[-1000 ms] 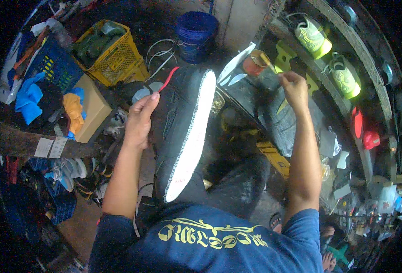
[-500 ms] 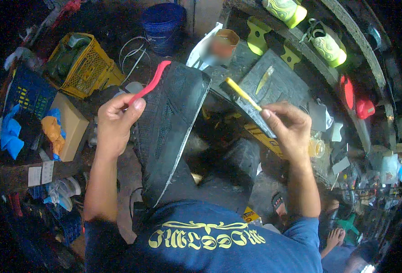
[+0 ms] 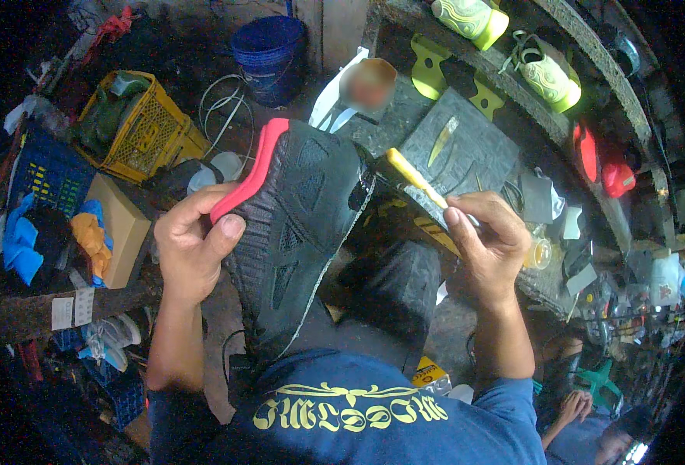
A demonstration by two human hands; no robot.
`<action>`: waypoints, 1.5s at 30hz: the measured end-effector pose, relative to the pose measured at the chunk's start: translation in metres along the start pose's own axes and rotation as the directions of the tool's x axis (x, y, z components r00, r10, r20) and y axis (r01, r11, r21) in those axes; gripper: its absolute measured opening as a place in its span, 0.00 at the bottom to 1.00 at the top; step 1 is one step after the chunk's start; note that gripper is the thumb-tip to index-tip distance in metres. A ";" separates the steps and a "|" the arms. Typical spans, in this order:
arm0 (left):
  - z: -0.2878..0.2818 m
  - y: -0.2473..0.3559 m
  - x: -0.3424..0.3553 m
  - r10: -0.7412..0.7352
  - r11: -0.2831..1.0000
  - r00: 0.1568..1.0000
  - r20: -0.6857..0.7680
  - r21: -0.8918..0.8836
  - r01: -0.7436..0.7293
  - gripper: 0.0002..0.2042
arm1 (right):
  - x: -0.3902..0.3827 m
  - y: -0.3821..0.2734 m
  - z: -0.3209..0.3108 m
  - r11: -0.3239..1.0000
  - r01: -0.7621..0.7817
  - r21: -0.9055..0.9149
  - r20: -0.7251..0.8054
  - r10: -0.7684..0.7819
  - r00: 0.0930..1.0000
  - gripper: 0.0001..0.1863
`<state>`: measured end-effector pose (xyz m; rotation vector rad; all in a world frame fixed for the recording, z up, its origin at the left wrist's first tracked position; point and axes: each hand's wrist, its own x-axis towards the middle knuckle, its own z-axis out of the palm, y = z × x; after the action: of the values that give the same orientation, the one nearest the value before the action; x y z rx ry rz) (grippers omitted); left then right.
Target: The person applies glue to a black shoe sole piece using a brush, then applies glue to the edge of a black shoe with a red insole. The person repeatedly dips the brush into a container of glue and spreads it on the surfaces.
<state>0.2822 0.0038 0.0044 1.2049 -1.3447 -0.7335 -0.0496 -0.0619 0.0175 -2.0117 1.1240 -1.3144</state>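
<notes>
My left hand (image 3: 195,244) is closed, thumb and fingers pinching the red edge (image 3: 259,167) of a large black shoe (image 3: 292,232). The shoe has mesh panels and ribbing, and a pale line of thread or edging runs down its right side. It lies over my lap, slanting toward my chest. At the right, my right hand (image 3: 485,240) is closed round a slim brush (image 3: 413,172), yellow at the far end and whitish near the fingers. The brush tip points up and left, apart from the shoe.
A dark board (image 3: 462,139) lies ahead on the right, near a jar of amber liquid (image 3: 538,253). Yellow-green shoes (image 3: 550,77) and a red shoe (image 3: 617,174) stand on the curved rack. A yellow crate (image 3: 145,128), blue bucket (image 3: 269,58) and cardboard box (image 3: 125,232) are at left.
The shoe has turned in my left hand, so its mesh panels and more of the red edge now show. My right hand keeps the brush in nearly the same place.
</notes>
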 end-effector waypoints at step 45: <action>0.003 0.011 -0.001 -0.198 0.975 0.980 -0.008 0.099 0.198 0.11 | -0.009 -0.009 -0.001 0.966 0.208 -0.152 0.101 -0.194 0.976 0.09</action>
<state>0.2767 0.0075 0.0137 1.4334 -1.2874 -0.8161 -0.0490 -0.0496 0.0204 -2.3307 1.0389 -1.2536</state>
